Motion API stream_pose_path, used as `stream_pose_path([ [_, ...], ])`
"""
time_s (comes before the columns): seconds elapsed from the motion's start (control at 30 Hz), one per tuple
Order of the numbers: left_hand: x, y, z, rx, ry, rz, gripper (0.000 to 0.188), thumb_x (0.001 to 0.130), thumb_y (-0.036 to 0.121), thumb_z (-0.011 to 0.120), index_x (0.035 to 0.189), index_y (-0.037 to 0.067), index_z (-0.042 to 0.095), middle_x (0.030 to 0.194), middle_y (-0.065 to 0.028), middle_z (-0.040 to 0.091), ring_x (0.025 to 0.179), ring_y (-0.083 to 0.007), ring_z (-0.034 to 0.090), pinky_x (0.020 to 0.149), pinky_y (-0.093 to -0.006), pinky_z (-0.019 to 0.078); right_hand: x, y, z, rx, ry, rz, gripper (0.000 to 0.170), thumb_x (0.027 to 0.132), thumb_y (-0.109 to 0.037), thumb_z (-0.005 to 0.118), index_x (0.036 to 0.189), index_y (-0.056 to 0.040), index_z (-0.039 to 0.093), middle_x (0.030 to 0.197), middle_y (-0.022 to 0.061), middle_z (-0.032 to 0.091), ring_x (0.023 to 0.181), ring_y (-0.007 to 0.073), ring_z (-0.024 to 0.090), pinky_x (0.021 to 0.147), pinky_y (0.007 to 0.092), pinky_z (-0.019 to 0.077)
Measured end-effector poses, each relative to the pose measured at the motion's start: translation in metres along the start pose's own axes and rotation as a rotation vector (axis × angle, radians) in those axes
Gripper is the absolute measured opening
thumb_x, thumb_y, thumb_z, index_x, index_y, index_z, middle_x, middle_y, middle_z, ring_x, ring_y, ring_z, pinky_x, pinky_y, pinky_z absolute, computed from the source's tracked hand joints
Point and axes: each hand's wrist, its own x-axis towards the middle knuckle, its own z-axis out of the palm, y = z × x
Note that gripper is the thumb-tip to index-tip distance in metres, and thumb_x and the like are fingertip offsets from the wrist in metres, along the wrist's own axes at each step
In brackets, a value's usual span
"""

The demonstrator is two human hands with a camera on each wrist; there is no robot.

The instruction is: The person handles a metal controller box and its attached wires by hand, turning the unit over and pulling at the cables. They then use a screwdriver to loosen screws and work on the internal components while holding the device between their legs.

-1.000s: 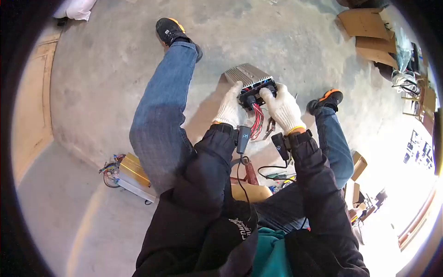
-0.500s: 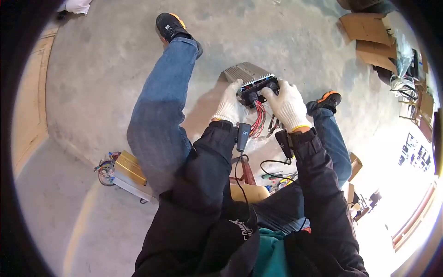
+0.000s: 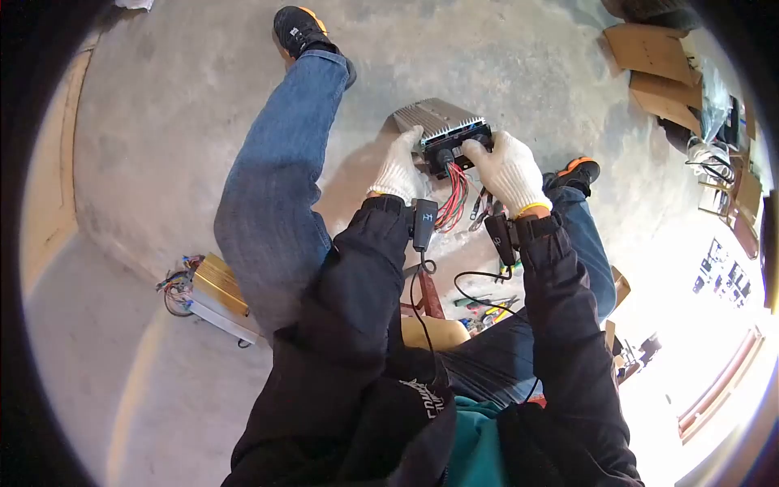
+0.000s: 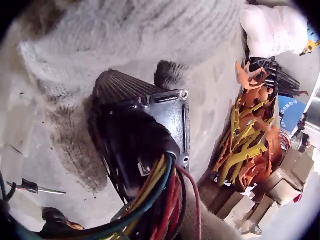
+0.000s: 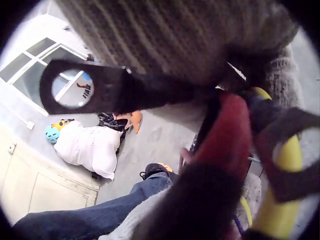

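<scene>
Finned box (image 3: 438,119), gripped in gloved hands (image 3: 509,173)

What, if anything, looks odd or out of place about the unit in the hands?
The black end cover seems not to sit flush: in the head view, a gap appears between it and the finned case. A cable lug also hangs loose, its eye fastened to nothing. Whether either means damage, I cannot tell.

Finned gry metal electronics box (image 3: 438,119), blk end plate (image 4: 175,115) twd wearer, btwn L hand (image 3: 398,168) & R hand (image 3: 510,172); multicolor wire bundle (image 3: 454,195) hangs out.
</scene>
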Motion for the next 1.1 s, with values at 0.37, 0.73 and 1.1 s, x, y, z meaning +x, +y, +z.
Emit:
stream_pose_path([
  [0.37, 0.010, 0.003, -0.002, 0.038, -0.012, -0.003, 0.043, 0.098, 0.039, 0.065, 0.127, 0.008, 0.056, 0.111, -0.0153, 0.055, 0.096, -0.0332, 0.058, 0.079, -0.0640, 0.0531, -0.001, -0.010, -0.008, -0.040, -0.018, 0.033, 0.059, 0.090, -0.050, 0.064, 0.102, 0.0080, 0.070, 0.098, 0.0331, 0.071, 0.100, 0.0473, 0.070, 0.088, 0.0507, 0.0561],
  [0.73, 0.006, 0.004, -0.001, -0.008, -0.076, 0.002, 0.044, 0.098, 0.037, 0.064, 0.130, 0.009, 0.053, 0.114, -0.0187, 0.055, 0.098, -0.0355, 0.061, 0.079, -0.0651, 0.0565, 0.004, -0.012, -0.009, -0.031, -0.101, 0.047, 0.062, 0.088, -0.051, 0.059, 0.094, 0.0092, 0.072, 0.083, 0.0322, 0.069, 0.089, 0.0474, 0.071, 0.083, 0.0495, 0.0548],
  [1.1, 0.008, 0.006, -0.007, -0.047, -0.112, 0.039, 0.057, 0.095, 0.037, 0.069, 0.135, 0.003, 0.046, 0.120, -0.0202, 0.048, 0.103, -0.0374, 0.062, 0.083, -0.0689, 0.0533, 0.008, -0.021, -0.017, -0.041, -0.093, 0.025, 0.059, 0.086, -0.051, 0.064, 0.098, 0.0064, 0.075, 0.090, 0.0331, 0.070, 0.094, 0.0478, 0.071, 0.084, 0.0507, 0.0568],
])
